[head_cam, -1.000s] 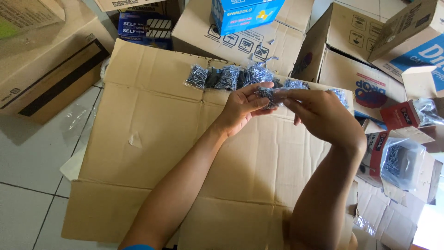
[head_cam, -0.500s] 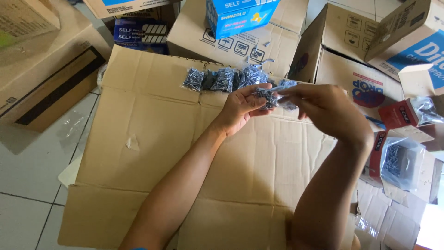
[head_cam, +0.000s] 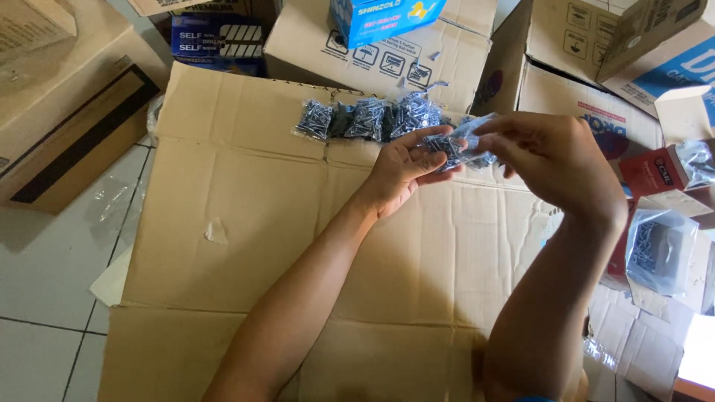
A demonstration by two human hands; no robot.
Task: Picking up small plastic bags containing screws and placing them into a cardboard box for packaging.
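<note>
While my left hand (head_cam: 406, 160) and right hand (head_cam: 547, 156) both pinch one small clear bag of screws (head_cam: 458, 145), it is held above the flattened cardboard sheet (head_cam: 246, 223), beside a row of filled bags (head_cam: 365, 117).

A single camera worn on the head looks steeply down and forward, close over the person's forearms. A flattened cardboard sheet (head_cam: 246, 223) fills the middle of the frame, tiled floor (head_cam: 45, 283) shows at lower left, and boxes (head_cam: 387, 52) line the top edge and right side.
</note>
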